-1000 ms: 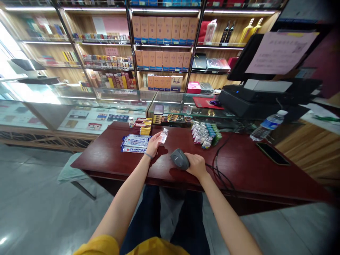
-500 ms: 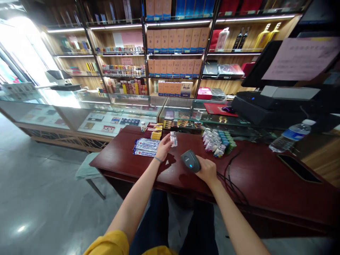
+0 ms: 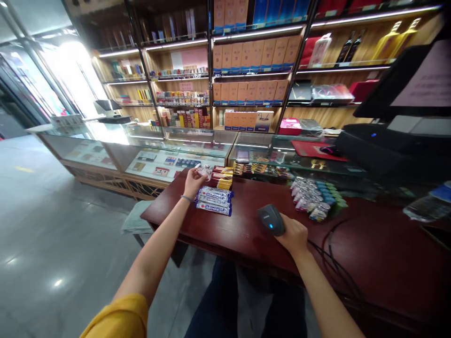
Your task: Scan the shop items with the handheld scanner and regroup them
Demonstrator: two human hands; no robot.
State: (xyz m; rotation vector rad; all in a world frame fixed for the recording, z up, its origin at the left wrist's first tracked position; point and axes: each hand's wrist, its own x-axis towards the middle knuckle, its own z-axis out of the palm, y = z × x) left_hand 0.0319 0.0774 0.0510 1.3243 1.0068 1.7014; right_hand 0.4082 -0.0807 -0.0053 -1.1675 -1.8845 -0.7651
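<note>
While left hand (image 3: 193,183) at bottle (image 3: 205,172), scanner (image 3: 271,219) in right (image 3: 294,234).

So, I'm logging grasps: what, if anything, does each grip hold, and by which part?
The right grip holds the scanner by its handle. The left grip seems to hold a small bottle; blur hides which part.

One head-worn view, forward and down, close above the red-brown desk (image 3: 243,230), with wall shelves (image 3: 327,112) farther off.

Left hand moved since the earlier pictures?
Yes, leftward: the left hand was at the right end of the blue-and-white packets; now it's by their far left corner.
</note>
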